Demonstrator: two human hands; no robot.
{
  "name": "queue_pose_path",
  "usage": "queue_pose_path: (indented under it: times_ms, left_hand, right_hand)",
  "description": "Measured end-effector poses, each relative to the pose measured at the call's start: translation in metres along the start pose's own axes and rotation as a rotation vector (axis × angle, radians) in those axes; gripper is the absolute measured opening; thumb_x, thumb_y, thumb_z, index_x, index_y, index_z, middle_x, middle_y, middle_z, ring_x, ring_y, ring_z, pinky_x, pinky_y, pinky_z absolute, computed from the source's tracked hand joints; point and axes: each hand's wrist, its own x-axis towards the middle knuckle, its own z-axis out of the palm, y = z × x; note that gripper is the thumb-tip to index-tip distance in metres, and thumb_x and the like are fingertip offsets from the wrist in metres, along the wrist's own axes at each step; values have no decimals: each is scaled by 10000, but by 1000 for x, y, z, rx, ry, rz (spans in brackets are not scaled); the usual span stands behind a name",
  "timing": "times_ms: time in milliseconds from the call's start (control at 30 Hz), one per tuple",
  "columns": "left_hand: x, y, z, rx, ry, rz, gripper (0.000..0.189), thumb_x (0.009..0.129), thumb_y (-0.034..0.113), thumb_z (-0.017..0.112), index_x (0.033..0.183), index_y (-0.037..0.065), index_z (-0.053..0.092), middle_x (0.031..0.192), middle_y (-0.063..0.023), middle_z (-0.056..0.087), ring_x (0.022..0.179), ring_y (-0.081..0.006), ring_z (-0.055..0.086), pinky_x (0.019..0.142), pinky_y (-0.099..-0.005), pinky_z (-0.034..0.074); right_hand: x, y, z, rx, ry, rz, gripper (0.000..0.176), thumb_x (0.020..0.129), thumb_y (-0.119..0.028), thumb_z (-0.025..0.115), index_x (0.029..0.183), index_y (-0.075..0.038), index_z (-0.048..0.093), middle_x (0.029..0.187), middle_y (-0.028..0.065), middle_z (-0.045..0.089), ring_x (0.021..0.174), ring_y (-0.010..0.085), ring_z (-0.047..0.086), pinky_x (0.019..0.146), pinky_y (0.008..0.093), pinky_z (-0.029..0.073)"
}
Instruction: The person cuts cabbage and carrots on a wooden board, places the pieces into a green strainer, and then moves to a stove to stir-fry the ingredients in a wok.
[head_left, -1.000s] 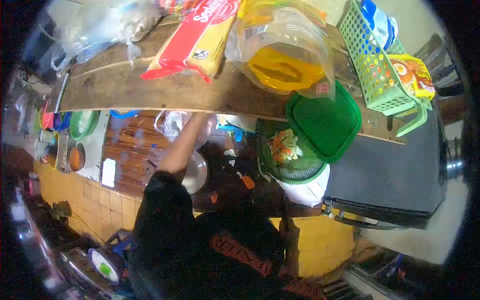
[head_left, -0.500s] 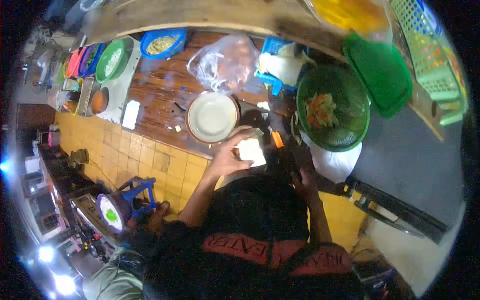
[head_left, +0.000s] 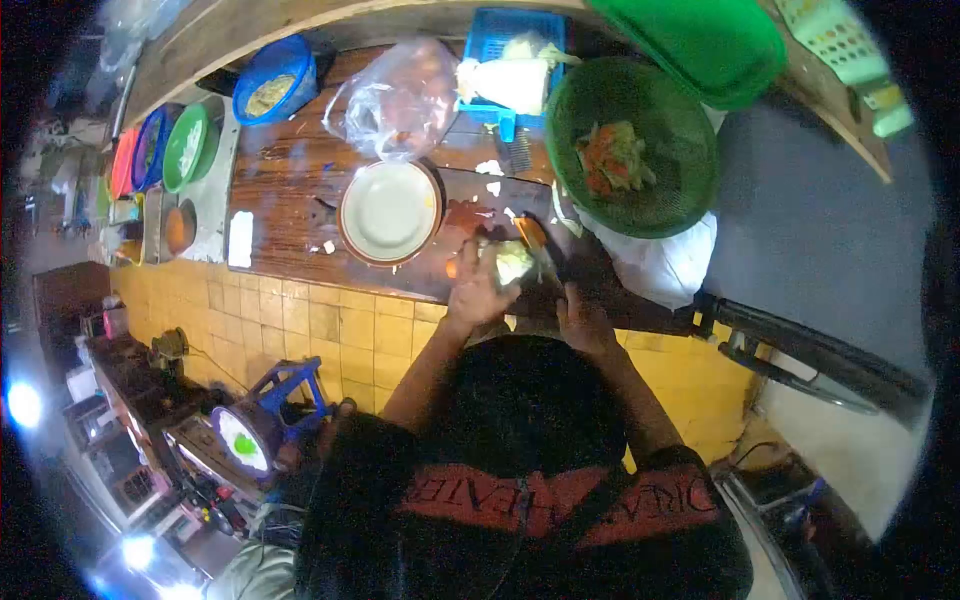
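Observation:
My left hand holds down a pale green-white chunk of cabbage on the dark worktop near its front edge, fingers curved over its left side. My right hand is closed just right of the chunk, around what looks like the handle of a knife; the handle is hidden and the thin blade is dim, beside the cabbage. An orange carrot piece lies just beyond the cabbage. To the left stands a white plate with a brown rim.
A green colander with sliced carrot and pale vegetable stands at the right on a white bag. Behind are a clear plastic bag, a blue basket and a blue bowl. A wooden shelf overhangs the back.
My left hand has lowered the cabbage chunk from mid-air to the worktop. My right hand has come up close beside it. The view has shifted, with more of the front floor showing.

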Motion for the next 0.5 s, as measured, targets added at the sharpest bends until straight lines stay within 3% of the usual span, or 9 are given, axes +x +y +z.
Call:
queue_pose_path:
  times_ms: [33, 67, 133, 267, 333, 367, 400, 467, 500]
  left_hand:
    - [-4, -1, 0, 44, 15, -54, 719, 677, 400, 656, 1252, 87, 359, 1266, -270, 326, 1185, -444, 281, 953, -513, 297]
    - [-5, -2, -2, 125, -80, -113, 774, 676, 375, 649, 1298, 86, 290, 1294, -259, 310, 1211, -447, 245, 966, -518, 281]
    - [-4, -9, 3, 41, -70, -82, 756, 664, 332, 662, 1278, 62, 314, 1295, -268, 284, 1200, -436, 271, 972, -505, 278]
    - [-5, -22, 18, -249, -74, -41, 776, 647, 240, 687, 1282, 39, 289, 1273, -277, 279, 1198, -430, 293, 980, -463, 299]
    - [-7, -14, 3, -254, -54, -26, 790, 637, 208, 694, 1283, 37, 273, 1263, -281, 280, 1187, -437, 304, 973, -448, 318]
    - [-5, -4, -14, -259, -33, -9, 806, 626, 176, 701, 1284, 34, 257, 1252, -284, 282, 1175, -444, 315, 967, -434, 336]
    - [-3, 7, -38, -278, -149, -30, 867, 607, 191, 739, 1290, 34, 227, 1256, -292, 262, 1163, -447, 330, 938, -431, 370]
    - [-5, -13, -26, -360, -137, -2, 909, 607, 235, 753, 1305, 37, 207, 1276, -296, 243, 1171, -445, 325, 954, -427, 354]
    - [-7, -23, -17, -441, -124, 28, 951, 606, 280, 767, 1321, 40, 186, 1297, -299, 224, 1179, -442, 321, 969, -424, 338]
  right_hand:
    - [1, -3, -3, 221, -157, 66, 281, 856, -166, 487, 1063, 21, 517, 937, 245, 578, 647, 350, 577, 565, 392, 477]
    - [3, -5, -5, 221, -160, 71, 281, 856, -166, 487, 1063, 21, 517, 937, 245, 578, 647, 350, 577, 565, 392, 477]
    - [11, -8, -9, 830, -71, 533, 295, 848, -146, 481, 1086, 27, 477, 956, 261, 561, 720, 368, 575, 600, 433, 476]
    - [38, -5, -20, 921, -130, 601, 292, 845, -144, 488, 1080, 27, 465, 876, 255, 565, 768, 379, 570, 636, 454, 473]
    - [53, 1, -31, 930, -422, 664, 249, 846, -141, 492, 1039, 17, 473, 813, 236, 561, 748, 383, 568, 639, 448, 470]
    - [54, 2, -30, 930, -420, 664, 249, 846, -141, 492, 1039, 17, 473, 813, 236, 561, 748, 383, 568, 639, 448, 470]
    - [56, 2, -30, 945, -407, 712, 232, 843, -136, 498, 1018, 14, 480, 808, 229, 562, 731, 383, 564, 635, 446, 466]
    - [52, 0, -29, 963, -400, 758, 214, 839, -131, 504, 998, 11, 487, 803, 222, 562, 715, 383, 560, 631, 443, 463]
    - [44, -1, -27, 804, -240, 631, 220, 842, -143, 503, 998, 11, 489, 804, 220, 566, 718, 379, 563, 629, 435, 467]
